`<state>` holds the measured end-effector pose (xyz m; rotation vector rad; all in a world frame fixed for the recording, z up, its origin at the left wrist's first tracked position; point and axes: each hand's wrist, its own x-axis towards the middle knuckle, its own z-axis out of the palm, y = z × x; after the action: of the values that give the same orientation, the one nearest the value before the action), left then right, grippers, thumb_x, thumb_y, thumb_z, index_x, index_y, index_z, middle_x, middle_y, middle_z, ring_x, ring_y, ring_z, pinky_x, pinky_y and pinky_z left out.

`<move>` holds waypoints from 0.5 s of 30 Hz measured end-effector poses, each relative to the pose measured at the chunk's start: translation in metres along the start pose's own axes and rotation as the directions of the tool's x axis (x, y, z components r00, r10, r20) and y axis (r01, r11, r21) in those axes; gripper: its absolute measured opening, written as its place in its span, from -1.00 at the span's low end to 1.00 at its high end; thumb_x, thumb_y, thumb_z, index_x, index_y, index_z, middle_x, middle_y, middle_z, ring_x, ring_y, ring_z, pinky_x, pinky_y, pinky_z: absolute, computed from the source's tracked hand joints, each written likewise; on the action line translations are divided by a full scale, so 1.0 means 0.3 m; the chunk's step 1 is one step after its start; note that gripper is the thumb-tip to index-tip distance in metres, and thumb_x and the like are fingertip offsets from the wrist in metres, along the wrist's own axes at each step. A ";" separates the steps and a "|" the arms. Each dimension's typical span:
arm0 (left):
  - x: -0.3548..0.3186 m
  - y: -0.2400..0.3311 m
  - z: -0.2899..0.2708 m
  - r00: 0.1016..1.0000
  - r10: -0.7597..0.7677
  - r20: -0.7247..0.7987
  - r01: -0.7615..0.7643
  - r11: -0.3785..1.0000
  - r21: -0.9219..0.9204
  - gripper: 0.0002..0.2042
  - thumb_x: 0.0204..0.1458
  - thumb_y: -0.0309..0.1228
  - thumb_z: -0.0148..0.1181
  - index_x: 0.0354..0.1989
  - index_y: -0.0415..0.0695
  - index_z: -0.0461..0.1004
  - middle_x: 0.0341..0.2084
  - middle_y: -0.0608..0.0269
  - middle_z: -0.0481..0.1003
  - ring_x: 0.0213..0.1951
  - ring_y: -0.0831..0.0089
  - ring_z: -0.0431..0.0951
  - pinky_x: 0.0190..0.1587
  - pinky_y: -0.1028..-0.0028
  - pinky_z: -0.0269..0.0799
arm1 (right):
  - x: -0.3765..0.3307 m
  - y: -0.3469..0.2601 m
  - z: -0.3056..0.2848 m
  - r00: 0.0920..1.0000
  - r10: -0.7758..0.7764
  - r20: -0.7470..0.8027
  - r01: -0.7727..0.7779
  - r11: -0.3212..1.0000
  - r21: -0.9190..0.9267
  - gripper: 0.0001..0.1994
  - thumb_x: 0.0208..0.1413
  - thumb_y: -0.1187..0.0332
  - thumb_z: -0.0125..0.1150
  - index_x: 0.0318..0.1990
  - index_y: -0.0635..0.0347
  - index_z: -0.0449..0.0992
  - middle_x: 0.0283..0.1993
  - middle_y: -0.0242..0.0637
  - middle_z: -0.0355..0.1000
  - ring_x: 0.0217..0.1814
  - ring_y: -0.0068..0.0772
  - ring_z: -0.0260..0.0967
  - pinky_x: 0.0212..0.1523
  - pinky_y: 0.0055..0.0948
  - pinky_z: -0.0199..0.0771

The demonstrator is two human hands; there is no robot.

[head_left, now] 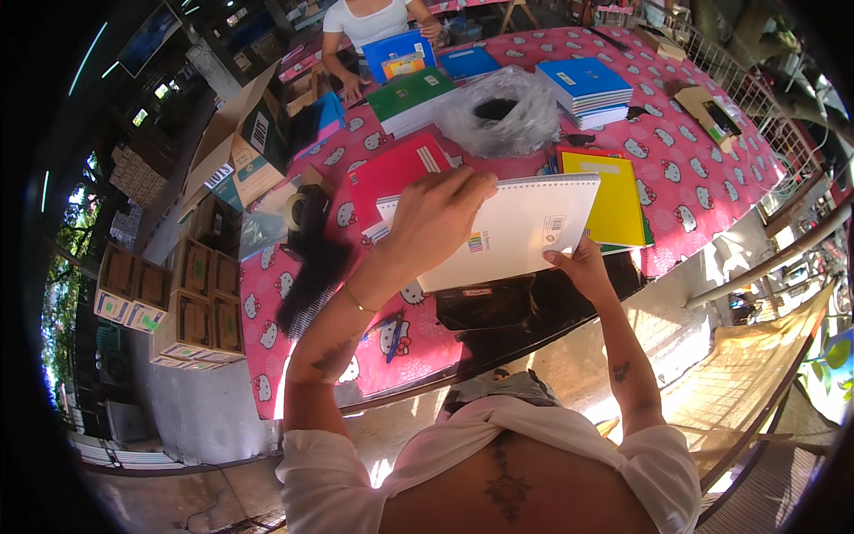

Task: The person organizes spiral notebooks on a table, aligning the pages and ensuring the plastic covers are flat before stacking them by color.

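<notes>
A spiral notebook [529, 222] with its whitish cover facing up is held tilted above the near side of the table. My left hand [440, 214] is closed over its spiral-bound top edge at the left. The lower right corner is pinched by my right hand [583, 267], thumb on the cover. Beneath it, to the left, lies a red notebook [387, 182]. Yellow notebooks [618, 200] are stacked just right of it. A dark, shiny flat item [534, 307] lies under it at the table's front edge.
The table has a pink patterned cloth [703, 178]. Green notebooks [405, 102], blue notebooks [583, 84] and a crumpled clear plastic bag [498, 116] stand farther back. Pens [394, 338], a tape roll [295, 212] and an open carton [240, 147] are left. Across sits a person [369, 27] holding a blue notebook.
</notes>
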<state>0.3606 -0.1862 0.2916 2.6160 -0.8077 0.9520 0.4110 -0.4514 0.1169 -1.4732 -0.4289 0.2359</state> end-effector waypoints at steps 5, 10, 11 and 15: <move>-0.029 0.063 0.021 0.996 0.060 0.065 -0.060 0.998 -0.007 -0.84 0.06 -0.47 0.29 -0.20 -0.17 0.51 -0.45 0.17 0.49 -0.44 0.20 0.55 -0.40 0.27 0.48 | -0.051 0.091 0.023 0.997 -0.035 -0.074 0.041 0.996 0.079 -0.74 0.14 0.44 0.39 -0.04 0.30 0.57 -0.08 -0.36 0.60 -0.06 -0.60 0.48 0.06 -0.50 0.45; -0.029 0.085 -0.014 0.992 0.089 0.091 -0.089 0.996 -0.008 -0.88 0.06 -0.47 0.27 -0.25 -0.16 0.49 -0.48 0.19 0.44 -0.46 0.21 0.53 -0.40 0.27 0.47 | -0.053 0.119 0.075 0.998 -0.007 -0.069 0.021 0.978 0.210 -0.76 0.15 0.45 0.38 -0.05 0.30 0.58 -0.08 -0.34 0.61 -0.05 -0.59 0.48 0.05 -0.51 0.45; -0.032 0.086 -0.019 0.991 0.097 0.095 -0.098 0.995 0.005 -0.89 0.06 -0.48 0.26 -0.26 -0.15 0.48 -0.49 0.19 0.43 -0.47 0.22 0.52 -0.40 0.27 0.46 | -0.051 0.120 0.079 0.999 0.009 -0.040 -0.002 0.986 0.166 -0.76 0.14 0.43 0.39 -0.06 0.31 0.59 -0.10 -0.34 0.61 -0.05 -0.58 0.48 0.05 -0.49 0.44; -0.114 0.071 0.018 0.988 0.077 0.132 -0.081 0.996 0.028 -0.88 0.05 -0.48 0.25 -0.25 -0.12 0.48 -0.50 0.24 0.42 -0.39 0.24 0.53 -0.28 0.28 0.46 | -0.059 0.155 0.082 1.000 0.004 0.029 -0.003 0.999 -0.032 -0.65 0.11 0.38 0.43 0.01 0.31 0.54 -0.07 -0.31 0.59 -0.02 -0.51 0.47 0.08 -0.43 0.43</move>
<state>0.3294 -0.1916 0.2659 2.7164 -0.9416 0.8267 0.3897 -0.4318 0.0696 -1.5036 -0.4559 0.2547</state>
